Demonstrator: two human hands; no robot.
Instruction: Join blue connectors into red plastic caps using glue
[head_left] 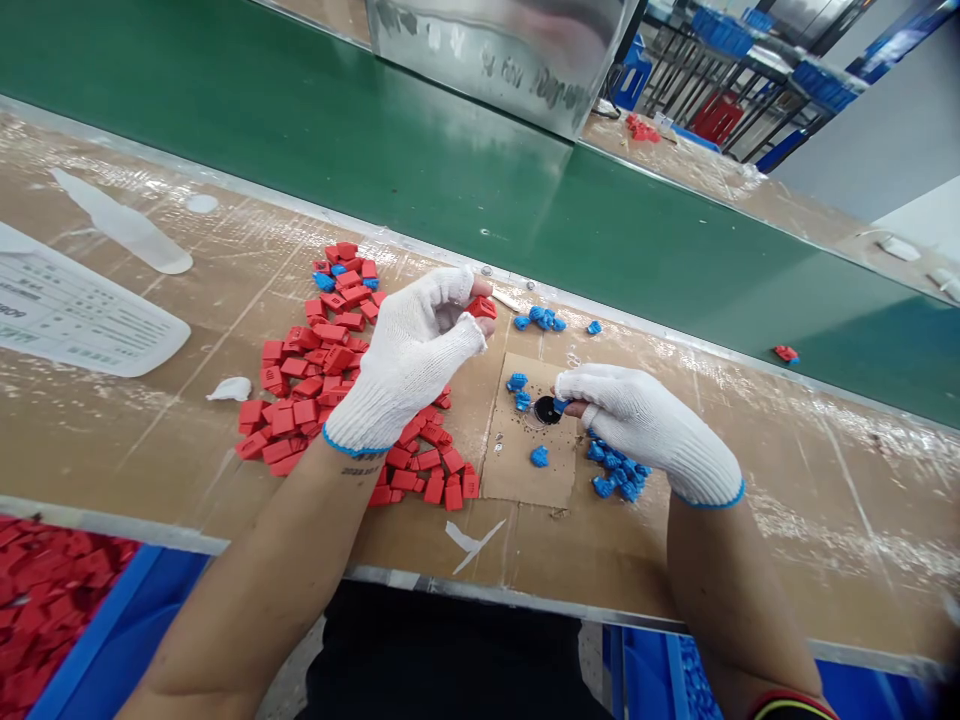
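My left hand (412, 350), in a white knit glove with bare fingertips, pinches a small red plastic block (482, 307) above the table. Lower and to the right, my gloved right hand (649, 425) grips a small blue plastic piece (561, 405) at the edge of a round black spot or shallow dish (547, 411). That black round lies on a cardboard sheet (517, 475), with a few loose blue pieces (539, 456) around it. Under and beside my left wrist spreads a heap of red blocks (304, 412). A pile of blue pieces (619, 472) sits below my right hand.
Behind the table runs a green conveyor belt (247, 165), with a red and blue piece (786, 354) on it. A metal box (495, 60) stands over the belt. A printed sheet (82, 300) lies left. Bins of red blocks (45, 600) and blue pieces (697, 680) sit below.
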